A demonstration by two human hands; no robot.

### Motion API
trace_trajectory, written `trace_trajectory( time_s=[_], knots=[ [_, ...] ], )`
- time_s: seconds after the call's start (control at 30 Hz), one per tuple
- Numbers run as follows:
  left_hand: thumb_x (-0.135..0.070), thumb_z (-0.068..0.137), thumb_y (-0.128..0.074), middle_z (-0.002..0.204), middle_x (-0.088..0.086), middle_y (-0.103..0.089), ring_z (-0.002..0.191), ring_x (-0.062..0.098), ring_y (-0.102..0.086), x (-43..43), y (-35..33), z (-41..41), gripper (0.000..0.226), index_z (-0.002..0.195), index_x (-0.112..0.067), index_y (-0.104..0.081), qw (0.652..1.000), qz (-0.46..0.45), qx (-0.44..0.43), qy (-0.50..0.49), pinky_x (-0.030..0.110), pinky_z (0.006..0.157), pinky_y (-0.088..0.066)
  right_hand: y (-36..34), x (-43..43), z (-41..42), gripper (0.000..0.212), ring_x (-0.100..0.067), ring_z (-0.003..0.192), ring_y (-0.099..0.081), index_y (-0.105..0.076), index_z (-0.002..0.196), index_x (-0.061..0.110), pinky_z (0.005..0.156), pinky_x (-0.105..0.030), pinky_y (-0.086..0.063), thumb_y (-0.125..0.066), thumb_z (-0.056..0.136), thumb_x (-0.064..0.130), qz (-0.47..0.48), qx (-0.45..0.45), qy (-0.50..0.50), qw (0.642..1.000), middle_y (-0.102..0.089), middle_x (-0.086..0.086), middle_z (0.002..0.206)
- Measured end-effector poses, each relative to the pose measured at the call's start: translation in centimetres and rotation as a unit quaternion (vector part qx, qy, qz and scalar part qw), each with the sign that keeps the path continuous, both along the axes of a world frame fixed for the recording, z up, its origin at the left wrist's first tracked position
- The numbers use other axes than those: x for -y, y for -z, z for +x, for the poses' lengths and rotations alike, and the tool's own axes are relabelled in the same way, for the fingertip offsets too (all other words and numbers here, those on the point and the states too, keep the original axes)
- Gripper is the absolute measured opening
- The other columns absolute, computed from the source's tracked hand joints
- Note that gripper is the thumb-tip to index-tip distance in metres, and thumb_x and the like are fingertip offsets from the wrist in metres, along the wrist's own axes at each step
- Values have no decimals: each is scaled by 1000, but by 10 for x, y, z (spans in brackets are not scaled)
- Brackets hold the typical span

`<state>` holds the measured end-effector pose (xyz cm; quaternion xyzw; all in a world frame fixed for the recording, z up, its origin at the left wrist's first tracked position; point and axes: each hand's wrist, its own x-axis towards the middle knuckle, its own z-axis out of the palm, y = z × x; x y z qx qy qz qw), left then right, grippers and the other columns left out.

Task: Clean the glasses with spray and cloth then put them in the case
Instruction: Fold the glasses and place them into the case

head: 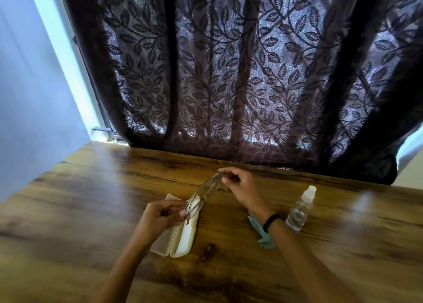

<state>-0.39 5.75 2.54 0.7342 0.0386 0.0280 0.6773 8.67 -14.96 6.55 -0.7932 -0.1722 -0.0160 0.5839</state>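
Note:
Clear-framed glasses (203, 194) hang slanted above the table, held at both ends. My left hand (161, 214) grips the near end and my right hand (240, 186) pinches the far end. Right under the glasses lies an open cream case (180, 241), partly hidden by my left hand. A clear spray bottle (301, 208) with a white cap stands to the right of my right wrist. A light blue cloth (263, 236) lies crumpled on the table, mostly covered by my right forearm.
The wooden table (91, 199) runs up to a dark leaf-patterned curtain (229, 73) that hangs along its far edge. A pale wall (27, 96) stands at the left. A black band (271, 221) is on my right wrist.

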Motion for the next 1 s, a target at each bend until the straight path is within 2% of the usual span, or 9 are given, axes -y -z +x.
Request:
trace_trajectory(
  time_s=[0.17,0.23,0.33,0.4,0.5,0.6,0.67,0.83,1.0],
  knots=[
    [-3,72,-68,74,6,-74,68,11,-68,-12,15,-20,18,85,-14,-73,994,-80,-65,-40,16,58,-53,-1,-34,10,16,-10,78,-56,-63,103,2,58,-12,-45,-55,88,4,-20,-63,-72,995,-65,-15,99],
    [4,75,-65,72,7,-74,65,11,-68,-13,20,-26,18,86,-8,-71,990,-95,-82,-61,16,57,-54,3,-44,14,17,-11,74,-57,-61,103,1,57,-16,-45,-55,89,7,-47,-103,-109,988,-64,-15,97],
    [7,77,-63,68,6,-73,61,11,-67,-12,26,-31,17,87,-5,-69,990,-84,-91,-70,16,55,-53,7,-54,19,19,-8,68,-57,-60,103,-2,53,-12,-46,-56,89,10,-82,-136,-137,978,-63,-8,86],
    [7,79,-61,64,3,-72,57,9,-65,-10,28,-32,16,87,-4,-69,993,-59,-77,-66,16,52,-52,8,-58,21,20,-9,66,-56,-61,102,-4,55,-15,-47,-58,88,10,-99,-146,-143,974,-62,-6,79],
    [0,84,-59,61,0,-70,55,7,-62,-7,28,-32,15,85,-10,-71,996,4,-61,-65,18,52,-51,11,-60,22,20,-15,65,-54,-61,100,-7,59,-22,-47,-59,87,9,-114,-149,-141,972,-62,-16,83],
    [-16,85,-63,63,-5,-70,56,7,-62,-8,28,-31,15,80,-27,-71,990,121,-57,-46,25,56,-51,14,-59,22,20,-15,63,-54,-61,98,-8,62,-25,-48,-60,87,9,-123,-148,-140,971,-61,-12,76],
    [-24,83,-66,71,-8,-71,59,4,-64,-7,27,-31,6,86,-28,-69,979,194,-51,-26,27,60,-53,16,-56,22,21,-14,61,-54,-61,96,-8,62,-26,-48,-62,86,11,-129,-147,-136,971,-59,-7,69],
    [-24,85,-63,85,-5,-68,64,-6,-62,-2,26,-30,19,102,-19,-68,954,298,-22,-5,8,52,-46,22,-51,21,22,-17,70,-59,-63,97,-4,74,-34,-54,-63,85,15,-141,-146,-120,972,-63,-10,79],
    [-26,87,-60,99,1,-67,74,5,-61,2,26,-30,23,107,-17,-66,931,365,-9,-11,8,57,-47,28,-49,19,22,-9,59,-55,-63,94,-3,62,-23,-48,-63,85,17,-158,-148,-103,971,-60,-2,69]
  ],
)
